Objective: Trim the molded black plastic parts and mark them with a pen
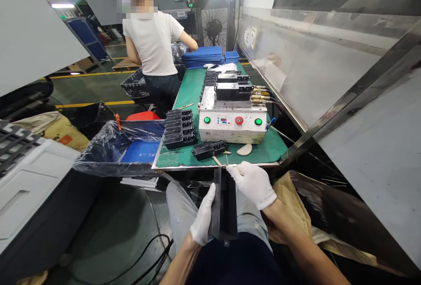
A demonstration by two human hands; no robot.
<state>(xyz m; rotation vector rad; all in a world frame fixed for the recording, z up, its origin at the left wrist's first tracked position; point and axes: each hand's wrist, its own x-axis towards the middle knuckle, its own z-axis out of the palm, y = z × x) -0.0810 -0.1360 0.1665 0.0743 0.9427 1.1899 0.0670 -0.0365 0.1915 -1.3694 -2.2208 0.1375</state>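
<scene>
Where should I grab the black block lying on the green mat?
Grab the black block by its two long sides, reaching down from the near side. It lies flat and narrow, with the white machine behind it.

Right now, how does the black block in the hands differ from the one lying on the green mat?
The held black block stands on end, while the lying black block rests flat on the green mat. The held black block sits between the gloved left hand and right hand; the lying black block touches neither. The held one shows plain faces; the lying one shows small metal parts on top. Both are black.
</scene>
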